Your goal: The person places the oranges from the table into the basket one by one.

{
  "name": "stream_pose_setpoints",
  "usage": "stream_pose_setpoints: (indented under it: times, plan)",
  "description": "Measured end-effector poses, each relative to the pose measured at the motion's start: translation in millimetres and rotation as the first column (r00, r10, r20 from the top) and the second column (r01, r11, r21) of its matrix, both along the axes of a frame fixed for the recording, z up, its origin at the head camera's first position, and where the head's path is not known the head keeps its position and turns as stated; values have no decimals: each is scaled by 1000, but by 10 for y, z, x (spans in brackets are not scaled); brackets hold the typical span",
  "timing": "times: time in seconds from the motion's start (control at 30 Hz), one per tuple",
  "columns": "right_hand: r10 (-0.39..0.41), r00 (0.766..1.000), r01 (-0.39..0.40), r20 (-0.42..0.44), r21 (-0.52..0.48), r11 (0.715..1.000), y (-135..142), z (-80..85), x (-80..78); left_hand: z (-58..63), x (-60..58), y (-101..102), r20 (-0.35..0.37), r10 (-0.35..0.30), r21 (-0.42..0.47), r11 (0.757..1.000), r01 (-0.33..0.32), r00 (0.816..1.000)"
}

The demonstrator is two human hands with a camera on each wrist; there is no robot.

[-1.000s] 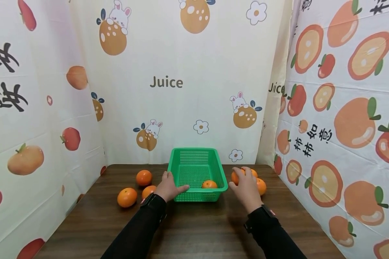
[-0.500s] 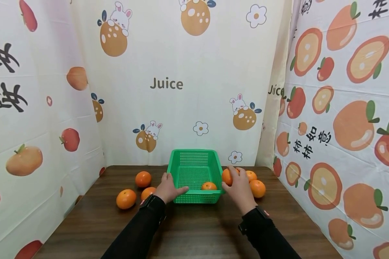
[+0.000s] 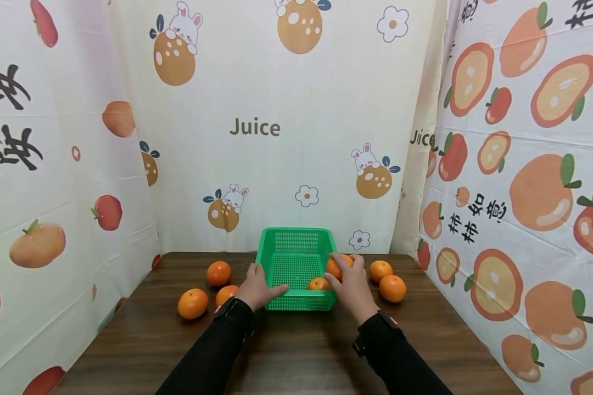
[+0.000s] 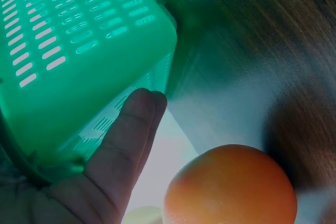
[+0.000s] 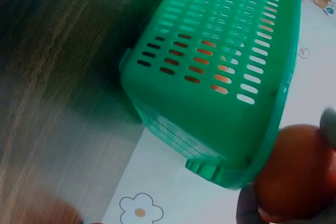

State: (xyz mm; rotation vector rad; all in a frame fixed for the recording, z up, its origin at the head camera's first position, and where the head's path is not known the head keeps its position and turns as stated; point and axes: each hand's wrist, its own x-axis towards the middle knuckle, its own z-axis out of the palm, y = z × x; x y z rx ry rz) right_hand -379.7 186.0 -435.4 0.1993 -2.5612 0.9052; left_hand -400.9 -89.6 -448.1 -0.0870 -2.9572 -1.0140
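A green plastic basket (image 3: 296, 300) with slotted walls stands at the back of the table, one orange (image 3: 318, 283) inside near its front right corner. My left hand (image 3: 256, 288) rests at the basket's front left corner, thumb stretched along the front rim. In the left wrist view, its straight fingers (image 4: 123, 140) lie against the side wall, with a loose orange (image 4: 231, 187) close by. My right hand (image 3: 352, 286) grips another orange (image 3: 337, 267) at the right rim. The right wrist view shows that held orange (image 5: 294, 177) between fingertips, beside the basket rim, partly cut off.
Left of the basket lie three oranges, at the back (image 3: 219, 273), the front (image 3: 193, 303) and beside my left wrist (image 3: 225, 294). Two more oranges (image 3: 380, 270) (image 3: 392, 288) sit to the right. Printed cloth (image 3: 277, 164) encloses the dark wooden table (image 3: 296, 351) behind and at both sides.
My right hand has moved left from the group of oranges on the right, carrying one orange to the basket's right rim. The left hand has stayed at the basket corner.
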Motion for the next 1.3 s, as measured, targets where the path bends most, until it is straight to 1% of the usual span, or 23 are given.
stream_pose_setpoints:
  times: [0.17,0.37,0.5,0.7,0.83,1.03,1.13,1.3]
  plan:
    - [29,1000,-29,10,-4,1000,-76,-46,-142,23,9,-7,-4,-1,-5,1000,1,1000]
    - [78,997,-78,6,-31,996,-131,-71,-260,0,-23,-8,0,-6,-8,1000,6,1000]
    - [103,995,-103,3,-15,995,-145,-63,-317,-16,-47,-12,1,0,0,1000,0,1000]
    - [118,993,-118,1,15,993,-147,-62,-398,-20,-48,-12,5,2,3,1000,-2,1000]
    - [121,993,-120,-14,45,992,-139,-64,-479,-28,-50,-15,12,1,6,1000,-1,1000]
    - [138,989,-129,-51,141,982,-134,-61,-610,-7,-32,-21,15,2,6,1000,-3,1000]
    - [156,986,-144,-56,174,974,-141,-46,-624,4,-21,-19,16,3,6,1000,-3,1000]
    - [200,978,-181,-64,228,957,-119,-86,-679,7,-14,-12,15,6,0,1000,-6,1000]
